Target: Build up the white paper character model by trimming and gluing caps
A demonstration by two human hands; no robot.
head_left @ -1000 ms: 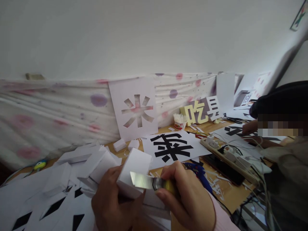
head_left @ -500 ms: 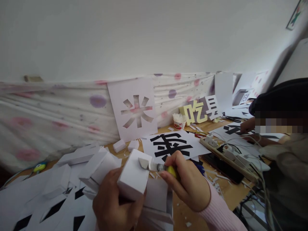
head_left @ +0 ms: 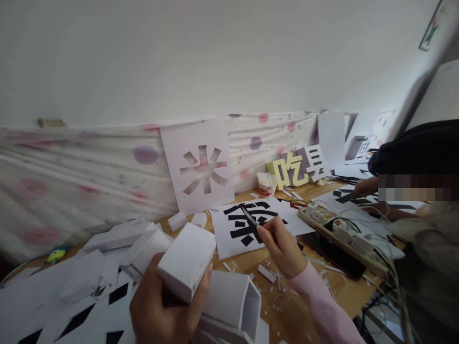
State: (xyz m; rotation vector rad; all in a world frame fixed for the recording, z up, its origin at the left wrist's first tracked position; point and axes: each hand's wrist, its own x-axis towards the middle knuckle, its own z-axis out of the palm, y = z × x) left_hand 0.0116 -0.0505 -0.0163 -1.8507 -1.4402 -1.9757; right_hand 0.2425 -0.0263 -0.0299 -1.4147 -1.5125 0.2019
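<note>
My left hand (head_left: 165, 308) is wrapped round a small white box (head_left: 186, 255), tilted at the lower centre. Under and beside it lies a white open-ended box (head_left: 233, 301). To the right, my right hand (head_left: 281, 243) is closed on the handle of a metal-bladed tool (head_left: 251, 215). Its blade points up and left over a white sheet with a black character (head_left: 222, 239). The tool's handle is mostly hidden by my fingers.
White paper boxes (head_left: 143, 251) and sheets cover the left. A cut-out board (head_left: 172, 157) leans on the wall covering. Paper scraps, a paper cup (head_left: 267, 185) and a power strip (head_left: 344, 239) lie on the table (head_left: 283, 310). Another person's hand (head_left: 366, 186) works at right.
My right hand has moved away from the small box, and a metal-bladed tool now shows in it instead of the yellow-handled one. My left hand has shifted left and tilted the box.
</note>
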